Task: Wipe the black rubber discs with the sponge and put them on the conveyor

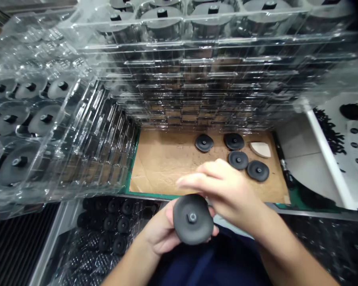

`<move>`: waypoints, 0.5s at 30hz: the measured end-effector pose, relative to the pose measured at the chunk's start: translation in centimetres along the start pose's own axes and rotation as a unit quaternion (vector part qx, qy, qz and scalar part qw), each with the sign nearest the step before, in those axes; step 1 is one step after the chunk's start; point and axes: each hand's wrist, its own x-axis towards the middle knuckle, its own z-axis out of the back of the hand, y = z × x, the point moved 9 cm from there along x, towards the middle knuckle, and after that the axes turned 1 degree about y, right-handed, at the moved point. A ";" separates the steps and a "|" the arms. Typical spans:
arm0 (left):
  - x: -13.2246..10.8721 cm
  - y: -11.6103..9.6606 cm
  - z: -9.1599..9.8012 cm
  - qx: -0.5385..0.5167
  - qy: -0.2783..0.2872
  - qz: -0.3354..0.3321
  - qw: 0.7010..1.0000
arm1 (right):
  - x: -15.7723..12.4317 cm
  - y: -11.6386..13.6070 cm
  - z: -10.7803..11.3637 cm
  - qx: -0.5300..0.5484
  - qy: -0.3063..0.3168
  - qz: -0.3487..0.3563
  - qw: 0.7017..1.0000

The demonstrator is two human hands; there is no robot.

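My left hand (pixel 159 234) grips a round dark grey rubber disc (pixel 193 219) with a small metal nut at its centre, held close to my body below the bench edge. My right hand (pixel 223 190) hovers just above and behind the disc, fingers stretched out to the left and blurred by motion, holding nothing that I can see. Several more dark discs (pixel 238 159) lie on the brown cardboard sheet (pixel 161 163) beyond my hands, next to a white wedge-shaped piece (pixel 261 149).
Tall stacks of clear plastic trays (pixel 197 79) holding grey discs rise at the back and at the left (pixel 32 131). A bin of small black parts (pixel 110 222) sits low on the left. A white board with black pieces (pixel 349 143) stands at the right.
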 end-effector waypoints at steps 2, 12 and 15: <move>-0.2 0.1 -0.5 -0.040 0.035 0.011 0.999 | -1.0 -3.6 -0.9 -0.040 -0.008 -0.095 0.995; -0.2 -0.9 -0.4 -0.038 0.064 -0.038 0.996 | -6.5 -7.7 -5.8 0.060 -0.038 -0.214 0.974; -0.1 -1.4 -0.3 0.016 0.030 -0.067 0.997 | -4.7 -4.3 -0.4 0.075 -0.141 -0.185 0.970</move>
